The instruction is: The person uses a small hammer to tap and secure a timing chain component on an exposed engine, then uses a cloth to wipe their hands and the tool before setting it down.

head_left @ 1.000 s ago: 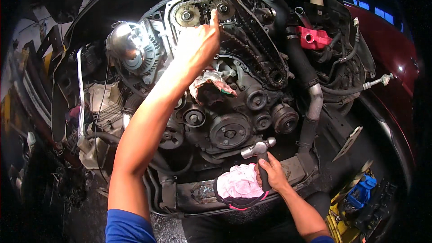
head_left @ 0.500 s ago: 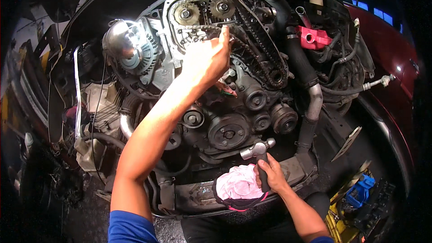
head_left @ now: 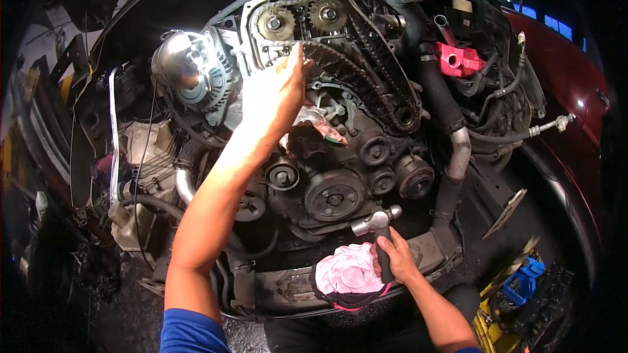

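In my right hand (head_left: 396, 256) is a ball-peen hammer (head_left: 376, 224), gripped by its dark handle with the steel head up. Below its head, a bundle of pink cloth (head_left: 347, 270) with a dark, pink-edged rim rests by the front crossmember. My left hand (head_left: 273, 95) reaches to the engine's open timing case, one digit stretched upward and the palm washed out by glare; its other fingers are partly hidden. Above it are two toothed sprockets (head_left: 275, 23), and a timing chain (head_left: 366, 68) runs down the right side. A stained rag (head_left: 320, 123) lies just below that hand.
A bright work lamp (head_left: 180, 59) shines beside the alternator (head_left: 209, 85). Pulleys (head_left: 335, 197) fill the lower engine front. Thick hoses (head_left: 437, 91) and a red plastic part (head_left: 458, 59) are at the right. Blue and yellow items (head_left: 523, 281) sit lower right, near a dark red car (head_left: 556, 91).
My left hand has shifted left and slightly down across the timing case, uncovering more of the chain and rag. My right hand keeps the hammer in nearly the same place.
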### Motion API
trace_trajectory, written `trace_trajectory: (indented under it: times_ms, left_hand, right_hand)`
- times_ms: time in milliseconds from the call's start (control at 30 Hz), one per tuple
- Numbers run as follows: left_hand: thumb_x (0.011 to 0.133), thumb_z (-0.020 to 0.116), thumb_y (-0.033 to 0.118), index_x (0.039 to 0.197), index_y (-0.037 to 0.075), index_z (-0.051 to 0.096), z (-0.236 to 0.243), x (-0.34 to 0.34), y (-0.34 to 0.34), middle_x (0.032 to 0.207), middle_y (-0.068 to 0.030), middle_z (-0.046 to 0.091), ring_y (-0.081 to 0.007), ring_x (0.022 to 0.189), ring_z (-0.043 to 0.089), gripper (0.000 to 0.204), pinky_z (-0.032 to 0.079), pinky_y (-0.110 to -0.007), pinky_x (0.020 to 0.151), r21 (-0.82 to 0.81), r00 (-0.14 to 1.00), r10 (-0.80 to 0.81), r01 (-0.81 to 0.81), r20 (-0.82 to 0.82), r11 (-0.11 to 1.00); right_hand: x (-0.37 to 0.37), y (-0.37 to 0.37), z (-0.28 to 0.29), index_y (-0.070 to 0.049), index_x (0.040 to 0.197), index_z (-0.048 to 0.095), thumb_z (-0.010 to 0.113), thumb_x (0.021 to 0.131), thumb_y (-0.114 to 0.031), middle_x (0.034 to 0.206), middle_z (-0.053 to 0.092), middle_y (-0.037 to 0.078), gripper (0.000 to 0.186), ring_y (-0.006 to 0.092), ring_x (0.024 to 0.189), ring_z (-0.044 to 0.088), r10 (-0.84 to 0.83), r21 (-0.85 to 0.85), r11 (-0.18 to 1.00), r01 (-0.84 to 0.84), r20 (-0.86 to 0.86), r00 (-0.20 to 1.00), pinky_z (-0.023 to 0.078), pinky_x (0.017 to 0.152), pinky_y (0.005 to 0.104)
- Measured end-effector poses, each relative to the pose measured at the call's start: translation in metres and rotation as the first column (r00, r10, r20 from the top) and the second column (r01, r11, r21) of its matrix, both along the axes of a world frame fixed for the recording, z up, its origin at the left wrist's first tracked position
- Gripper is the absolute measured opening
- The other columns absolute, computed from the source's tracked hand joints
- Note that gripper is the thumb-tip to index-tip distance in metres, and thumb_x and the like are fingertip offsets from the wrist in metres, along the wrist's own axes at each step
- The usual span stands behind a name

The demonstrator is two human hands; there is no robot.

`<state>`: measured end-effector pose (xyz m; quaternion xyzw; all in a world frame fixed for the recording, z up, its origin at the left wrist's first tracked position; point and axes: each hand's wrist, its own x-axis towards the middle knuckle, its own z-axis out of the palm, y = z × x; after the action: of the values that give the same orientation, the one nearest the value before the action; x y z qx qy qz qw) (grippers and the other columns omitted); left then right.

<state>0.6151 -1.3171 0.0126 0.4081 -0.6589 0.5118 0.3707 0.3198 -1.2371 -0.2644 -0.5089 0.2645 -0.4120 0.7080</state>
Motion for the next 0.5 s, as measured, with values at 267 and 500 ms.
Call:
trace_trajectory:
  times_ms: [267,500]
  left_hand:
    - [0.102,0.054,0.022,0.148,0.0,0.05,0.029,-0.003,-0.023,0.076,-0.0167,0.072,-0.0325,0.06,0.069,0.052,0.055,-0.045,0.061,0.0,0.95,0.311,-0.311,0.002,0.95]
    - [0.1,0.056,0.018,0.124,0.001,0.062,0.007,-0.043,-0.002,0.08,-0.0165,0.073,-0.0343,0.065,0.071,0.03,0.056,-0.045,0.057,0.243,0.999,0.01,-0.002,-0.033,0.97]
  right_hand:
    - [-0.001,-0.002,-0.004,-0.007,0.115,0.047,0.059,0.106,-0.029,0.078,0.055,0.005,0.027,0.0146,0.052,0.057,-0.005,-0.011,1.0,0.005,0.005,1.0,0.05,0.047,0.0314]
    - [-0.001,-0.001,-0.006,-0.007,0.117,0.047,0.06,0.105,-0.03,0.078,0.056,0.005,0.029,0.0144,0.052,0.057,-0.035,-0.01,0.999,0.035,-0.001,0.999,0.05,0.046,0.0312]
